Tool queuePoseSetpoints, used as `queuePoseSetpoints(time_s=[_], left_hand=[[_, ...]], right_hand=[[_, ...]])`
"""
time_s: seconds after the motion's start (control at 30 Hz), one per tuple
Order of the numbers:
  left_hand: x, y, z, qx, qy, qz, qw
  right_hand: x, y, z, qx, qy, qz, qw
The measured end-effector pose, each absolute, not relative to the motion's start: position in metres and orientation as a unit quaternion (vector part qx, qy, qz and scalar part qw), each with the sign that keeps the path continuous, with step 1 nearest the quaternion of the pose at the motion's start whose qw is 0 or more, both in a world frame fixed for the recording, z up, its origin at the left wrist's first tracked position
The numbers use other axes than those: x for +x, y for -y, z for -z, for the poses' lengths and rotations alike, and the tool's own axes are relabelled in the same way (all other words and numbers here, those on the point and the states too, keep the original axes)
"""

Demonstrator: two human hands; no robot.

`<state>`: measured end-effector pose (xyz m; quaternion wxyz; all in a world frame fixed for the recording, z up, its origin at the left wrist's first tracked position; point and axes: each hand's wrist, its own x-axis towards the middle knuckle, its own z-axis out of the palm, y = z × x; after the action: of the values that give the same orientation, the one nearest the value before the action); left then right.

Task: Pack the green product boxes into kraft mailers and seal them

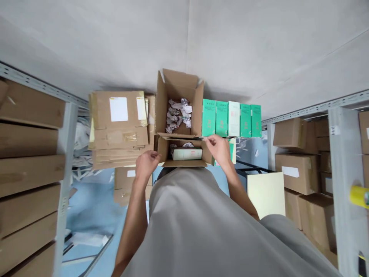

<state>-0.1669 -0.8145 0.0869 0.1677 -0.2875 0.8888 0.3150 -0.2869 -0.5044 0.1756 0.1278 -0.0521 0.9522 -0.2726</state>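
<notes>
Left hand: left hand (147, 163) at near box's left edge, finger and thumb close together; cannot tell if gripping.
Right hand: right hand (218, 148) at the right rim, fingertips drawn together; grip on the cardboard cannot be confirmed.
Near box: one open near box (184, 164), between the hands.
Packed carton: one pale carton (187, 154) lying inside it, crumpled paper (188, 145) behind.
Step, judged: handling the near box's edges; next move calls for a sure hold both sides, carton undisturbed.
Right row: five upright; four green cartons (209, 118), one white carton (233, 119).
Left stack: flattened cardboard (121, 136), several sheets, uncountable.
Far box: one open far box (180, 79), crumpled paper within, no carton visible.
</notes>
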Motion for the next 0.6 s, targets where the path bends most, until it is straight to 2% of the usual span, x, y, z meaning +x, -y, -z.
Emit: queuePoseSetpoints(time_s=[0.1, 0.2, 0.33, 0.6], left_hand=[[-0.176, 0.813, -0.089, -0.248, -0.912, -0.316, 0.086], [-0.191, 0.804, -0.094, -0.186, -0.936, -0.3, 0.014], [-0.209, 0.79, -0.099, -0.131, -0.951, -0.278, 0.038], [-0.217, 0.787, -0.082, -0.178, -0.945, -0.266, 0.065]], right_hand=[[-0.331, 0.553, -0.185, -0.143, -0.946, 0.268, 0.112], [-0.378, 0.609, -0.167, -0.209, -0.937, 0.216, 0.178], [-0.427, 0.674, -0.122, -0.263, -0.92, 0.092, 0.276], [-0.459, 0.73, -0.045, -0.248, -0.912, 0.04, 0.324]])
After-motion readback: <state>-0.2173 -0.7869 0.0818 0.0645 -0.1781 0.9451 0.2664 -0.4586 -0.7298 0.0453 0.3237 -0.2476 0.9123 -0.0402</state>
